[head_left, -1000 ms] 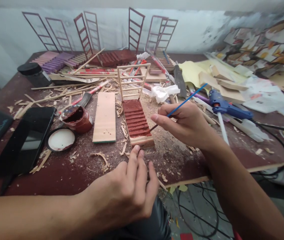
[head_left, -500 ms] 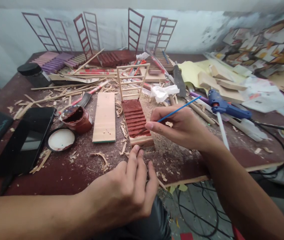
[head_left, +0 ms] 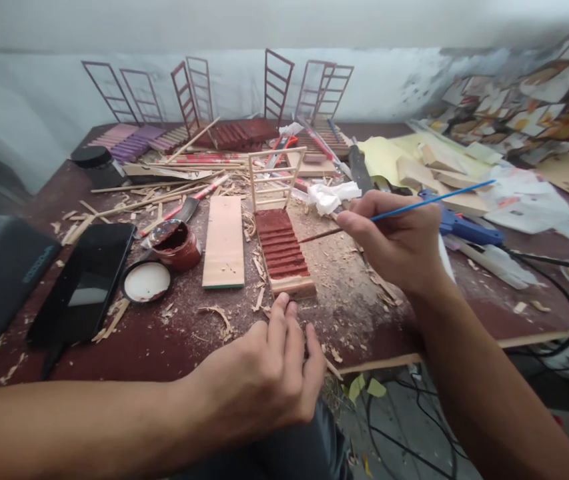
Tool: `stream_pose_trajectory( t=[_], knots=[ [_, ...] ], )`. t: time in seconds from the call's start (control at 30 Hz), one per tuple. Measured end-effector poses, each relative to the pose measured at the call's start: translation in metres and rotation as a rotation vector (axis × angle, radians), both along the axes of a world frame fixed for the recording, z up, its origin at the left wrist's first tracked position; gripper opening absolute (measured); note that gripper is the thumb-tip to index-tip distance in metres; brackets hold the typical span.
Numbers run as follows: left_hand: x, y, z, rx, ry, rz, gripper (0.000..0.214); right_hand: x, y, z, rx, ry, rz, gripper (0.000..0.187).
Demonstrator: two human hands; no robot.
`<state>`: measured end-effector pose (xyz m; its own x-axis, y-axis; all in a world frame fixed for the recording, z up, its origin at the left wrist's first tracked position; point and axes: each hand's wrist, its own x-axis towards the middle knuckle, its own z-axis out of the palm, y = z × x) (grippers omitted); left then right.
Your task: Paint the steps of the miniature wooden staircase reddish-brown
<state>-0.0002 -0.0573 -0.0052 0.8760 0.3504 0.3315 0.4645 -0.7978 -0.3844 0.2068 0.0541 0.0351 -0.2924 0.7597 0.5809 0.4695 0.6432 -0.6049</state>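
In the middle of the table lies a small wooden model (head_left: 284,243), with a ridged slope painted dark red, an unpainted front edge, and a bare ladder-like frame (head_left: 275,179) standing at its far end. My left hand (head_left: 274,363) rests its outstretched fingertips against the model's front edge; its thumb is hidden. Between thumb and fingers of my right hand (head_left: 397,240) is a thin paintbrush (head_left: 429,201) with a blue handle. Its reddish tip points left at the model's right side; whether they touch I cannot tell. An open paint jar (head_left: 177,250) stands to the left.
A plain board (head_left: 224,243) lies left of the model. Further left are a jar lid (head_left: 147,281) and a phone (head_left: 84,283). A blue glue gun (head_left: 469,227) sits behind my right hand. Sticks, shavings and several painted ladder models (head_left: 241,133) fill the back.
My right hand has drawn the paintbrush rightward, off the lower slope to the model's right side. My left hand stays at the front edge. The view has shifted slightly.
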Motion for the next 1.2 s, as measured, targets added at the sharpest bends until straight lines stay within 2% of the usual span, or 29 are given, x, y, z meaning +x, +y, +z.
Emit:
stream_pose_trajectory(
  t=[0.13, 0.3, 0.5, 0.87, 1.2],
  knots=[
    [0.000, -0.001, -0.001, 0.001, 0.005, 0.005, 0.036, -0.004, 0.003, -0.004, 0.008, 0.085, -0.068, 0.025],
    [0.001, -0.002, -0.004, -0.009, -0.007, 0.015, 0.038, -0.004, 0.007, -0.006, -0.116, 0.202, -0.070, 0.018],
    [0.004, -0.003, -0.007, 0.007, -0.026, 0.057, 0.044, 0.002, 0.011, -0.006, -0.221, 0.244, -0.041, 0.015],
    [0.006, 0.001, -0.008, -0.107, -0.046, 0.121, 0.056, 0.005, 0.019, -0.008, -0.296, 0.353, -0.026, 0.020],
    [0.005, 0.004, -0.006, -0.151, -0.056, 0.123, 0.059, 0.005, 0.011, -0.008, -0.303, 0.388, 0.057, 0.007]
  ],
)
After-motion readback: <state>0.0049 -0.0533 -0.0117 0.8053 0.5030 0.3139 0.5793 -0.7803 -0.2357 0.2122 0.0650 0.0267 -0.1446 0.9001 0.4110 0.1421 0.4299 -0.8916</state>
